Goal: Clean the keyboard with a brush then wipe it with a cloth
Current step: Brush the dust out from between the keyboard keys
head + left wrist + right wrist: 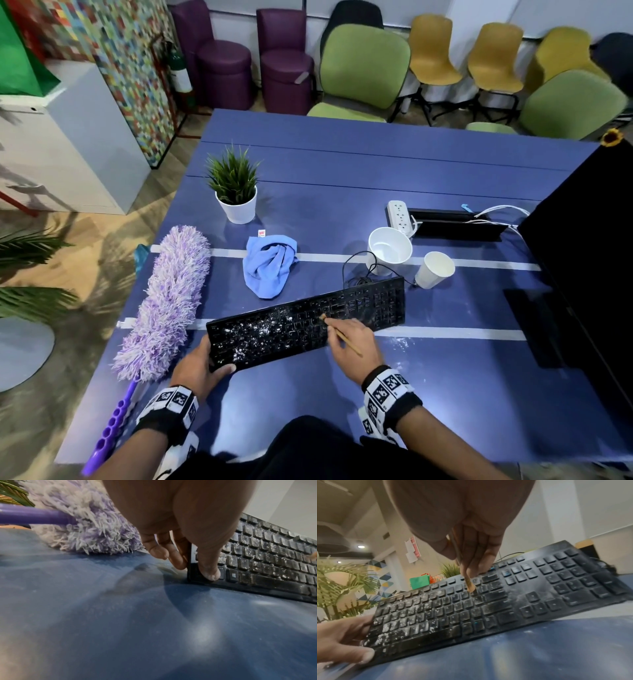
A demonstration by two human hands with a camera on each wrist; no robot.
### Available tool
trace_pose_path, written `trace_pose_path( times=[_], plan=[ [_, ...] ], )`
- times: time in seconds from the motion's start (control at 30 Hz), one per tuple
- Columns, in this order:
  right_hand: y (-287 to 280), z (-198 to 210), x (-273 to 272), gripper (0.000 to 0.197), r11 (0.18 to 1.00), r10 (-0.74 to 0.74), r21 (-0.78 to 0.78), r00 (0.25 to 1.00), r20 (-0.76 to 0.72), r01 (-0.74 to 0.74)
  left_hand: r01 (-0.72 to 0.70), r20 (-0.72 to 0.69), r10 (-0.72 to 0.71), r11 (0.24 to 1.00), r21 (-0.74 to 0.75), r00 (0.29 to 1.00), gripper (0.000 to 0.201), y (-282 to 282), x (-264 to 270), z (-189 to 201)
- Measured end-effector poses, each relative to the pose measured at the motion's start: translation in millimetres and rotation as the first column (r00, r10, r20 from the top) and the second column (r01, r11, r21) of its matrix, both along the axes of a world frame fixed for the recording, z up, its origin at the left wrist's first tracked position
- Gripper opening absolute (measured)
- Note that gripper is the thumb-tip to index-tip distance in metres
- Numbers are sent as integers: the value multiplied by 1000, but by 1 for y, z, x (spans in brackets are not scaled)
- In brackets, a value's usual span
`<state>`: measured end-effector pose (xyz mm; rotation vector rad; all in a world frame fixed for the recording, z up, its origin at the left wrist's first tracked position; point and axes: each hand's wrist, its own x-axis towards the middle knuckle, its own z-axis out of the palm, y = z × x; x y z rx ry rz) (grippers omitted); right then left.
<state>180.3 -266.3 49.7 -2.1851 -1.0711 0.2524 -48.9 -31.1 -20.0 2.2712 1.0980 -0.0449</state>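
Observation:
A black keyboard lies slanted on the blue table, its left half speckled with white dust. My left hand grips the keyboard's left end, thumb on the front corner and fingers behind the edge. My right hand pinches a thin wooden brush; its bristle tip touches the keys near the keyboard's middle top rows. A crumpled blue cloth lies on the table beyond the keyboard, untouched.
A purple fluffy duster lies left of the keyboard. Two white cups, a power strip, a potted plant and the keyboard cable sit behind. A dark monitor stands at the right. White dust marks the table.

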Motion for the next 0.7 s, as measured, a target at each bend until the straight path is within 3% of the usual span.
trace_pose_path(
  times=[0.1, 0.27, 0.4, 0.57, 0.63, 0.7],
  plan=[
    [6, 4, -1, 24, 1000, 11, 11, 999, -39, -11, -4, 8, 4, 1000, 14, 1000, 83, -2, 0, 1],
    [1, 4, 11, 15, 957, -267, 112, 963, -30, 269, 0, 28, 0, 1000, 6, 1000, 81, -1, 0, 2],
    [9, 6, -2, 21, 995, -62, 80, 998, -25, 63, 1, 40, -2, 1000, 5, 999, 80, -2, -1, 1],
    [-6, 3, 22, 18, 925, -376, 26, 925, -56, 378, -5, 29, 5, 1000, 10, 1000, 79, -2, -1, 0],
    [-3, 7, 18, 20, 959, -281, 32, 958, -65, 283, -11, 24, 11, 1000, 15, 1000, 79, -1, -1, -2],
    [5, 12, 5, 22, 995, -80, 54, 996, -50, 82, -11, 22, 10, 1000, 20, 1000, 81, -1, -1, -3]
  ],
)
